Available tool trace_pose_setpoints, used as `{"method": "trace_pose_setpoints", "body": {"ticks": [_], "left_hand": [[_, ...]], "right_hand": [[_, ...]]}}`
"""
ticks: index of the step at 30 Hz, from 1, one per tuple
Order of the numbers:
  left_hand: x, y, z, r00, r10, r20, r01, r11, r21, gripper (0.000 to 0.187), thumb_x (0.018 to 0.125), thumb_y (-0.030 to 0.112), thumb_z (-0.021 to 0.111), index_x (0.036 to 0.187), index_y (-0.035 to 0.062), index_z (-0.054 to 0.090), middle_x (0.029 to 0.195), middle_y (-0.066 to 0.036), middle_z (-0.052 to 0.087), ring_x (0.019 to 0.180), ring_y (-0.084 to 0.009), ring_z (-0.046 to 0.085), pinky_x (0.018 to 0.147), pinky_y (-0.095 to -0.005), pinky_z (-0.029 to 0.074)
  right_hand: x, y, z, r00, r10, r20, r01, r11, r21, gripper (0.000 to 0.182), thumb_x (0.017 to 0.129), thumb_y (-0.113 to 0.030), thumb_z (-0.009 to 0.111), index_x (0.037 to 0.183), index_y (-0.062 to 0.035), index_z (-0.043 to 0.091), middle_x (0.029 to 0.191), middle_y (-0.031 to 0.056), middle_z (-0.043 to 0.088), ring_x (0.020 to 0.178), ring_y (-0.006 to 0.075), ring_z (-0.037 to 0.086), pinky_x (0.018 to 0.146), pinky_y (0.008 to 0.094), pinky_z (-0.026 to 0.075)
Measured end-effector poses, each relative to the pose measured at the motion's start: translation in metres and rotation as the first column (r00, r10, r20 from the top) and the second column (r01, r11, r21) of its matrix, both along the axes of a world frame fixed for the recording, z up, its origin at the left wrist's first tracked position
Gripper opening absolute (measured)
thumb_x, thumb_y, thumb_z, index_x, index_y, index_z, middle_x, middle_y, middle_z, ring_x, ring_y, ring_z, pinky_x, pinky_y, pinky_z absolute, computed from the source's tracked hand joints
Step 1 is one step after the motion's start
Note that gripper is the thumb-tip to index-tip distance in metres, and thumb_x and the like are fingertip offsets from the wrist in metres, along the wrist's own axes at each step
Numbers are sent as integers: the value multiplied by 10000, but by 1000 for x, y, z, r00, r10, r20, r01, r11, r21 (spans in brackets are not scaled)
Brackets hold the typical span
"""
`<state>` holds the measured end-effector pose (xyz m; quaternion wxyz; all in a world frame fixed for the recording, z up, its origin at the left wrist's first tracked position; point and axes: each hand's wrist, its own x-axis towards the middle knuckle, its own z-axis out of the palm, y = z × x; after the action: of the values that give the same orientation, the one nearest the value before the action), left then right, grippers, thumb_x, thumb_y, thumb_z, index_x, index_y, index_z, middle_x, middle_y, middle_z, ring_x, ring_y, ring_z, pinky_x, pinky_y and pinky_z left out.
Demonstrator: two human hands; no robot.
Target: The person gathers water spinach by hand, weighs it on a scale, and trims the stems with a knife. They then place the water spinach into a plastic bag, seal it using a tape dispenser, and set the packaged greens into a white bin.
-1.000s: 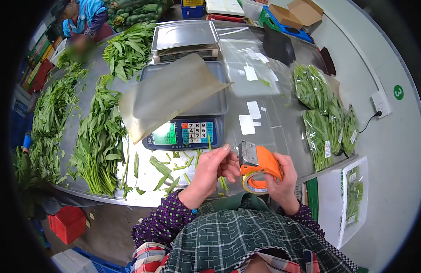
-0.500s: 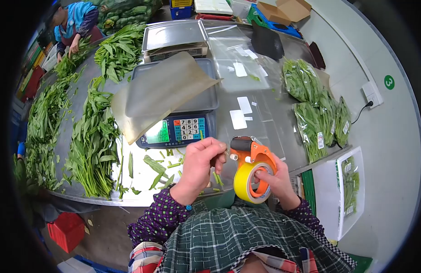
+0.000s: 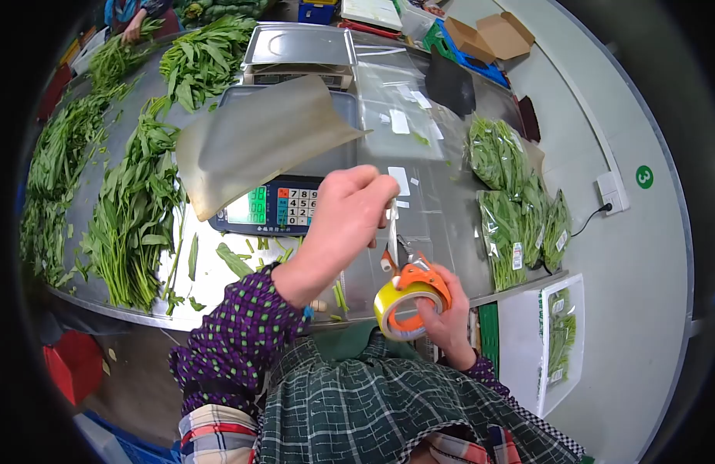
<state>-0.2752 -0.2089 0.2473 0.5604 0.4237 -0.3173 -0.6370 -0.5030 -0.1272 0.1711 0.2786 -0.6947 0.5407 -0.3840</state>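
My right hand [image 3: 448, 317] is wrapped round an orange tape dispenser [image 3: 421, 280] with a yellow roll of tape [image 3: 390, 308], low in front of my apron. Above and left of the dispenser, my left hand [image 3: 349, 209] is closed in a pinch on the end of a strip of tape [image 3: 393, 232], which stretches down to the dispenser's head. Behind my left hand stands a scale [image 3: 272, 205] with a lit green display and a keypad. A curved translucent sheet [image 3: 264, 131] lies over its pan.
Leafy greens [image 3: 133, 224] lie in piles on the left of the metal table [image 3: 442, 255]. Bagged greens [image 3: 504, 232] rest at the right edge. White labels [image 3: 398, 180] and a second scale [image 3: 299, 46] are farther back. Another person's hand [image 3: 131, 31] touches greens at the top left.
My left hand has moved up and away from the dispenser, drawing out a strip of tape. The dispenser has tilted and sits slightly lower and left. The whole view has shifted.
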Motion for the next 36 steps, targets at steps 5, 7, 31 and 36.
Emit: {"method": "trace_pose_setpoints", "body": {"ticks": [5, 7, 31, 36], "left_hand": [[17, 0, 3, 779, 239, 579, 71, 885, -460, 183, 810, 86, 557, 693, -42, 500, 564, -179, 486, 443, -219, 460, 479, -363, 384], [20, 6, 9, 787, 214, 579, 114, 872, -477, 175, 828, 65, 571, 698, -30, 503, 564, -158, 491, 454, -242, 452, 473, -342, 380], [17, 26, 36, 765, 368, 528, 296, 527, -796, 41, 859, -54, 506, 873, -21, 526, 863, -171, 649, 702, -219, 587, 635, -300, 468], [-3, 22, 15, 805, 426, 413, 100, 589, -802, 35, 858, -49, 523, 884, -38, 544, 918, -171, 638, 782, -220, 590, 700, -307, 470]], "right_hand": [[-15, -21, 32, 912, -95, -399, -111, 880, -462, 626, 649, 29, 629, 1264, 7, 511, 1059, 178, 542, 898, 358, 584, 763, 405, 504], [-17, -22, 53, 908, -138, -397, -81, 869, -487, 636, 615, 26, 641, 1241, -52, 564, 1061, 168, 536, 857, 332, 569, 721, 389, 495], [-27, -36, 159, 564, -195, -802, -466, 726, -505, 562, 579, -97, 704, 1110, -278, 687, 906, 100, 501, 733, 238, 499, 576, 343, 389], [-26, -42, 164, 491, -211, -845, -481, 743, -465, 517, 684, -143, 621, 1180, -286, 650, 865, 92, 477, 723, 224, 471, 597, 309, 357]]}}
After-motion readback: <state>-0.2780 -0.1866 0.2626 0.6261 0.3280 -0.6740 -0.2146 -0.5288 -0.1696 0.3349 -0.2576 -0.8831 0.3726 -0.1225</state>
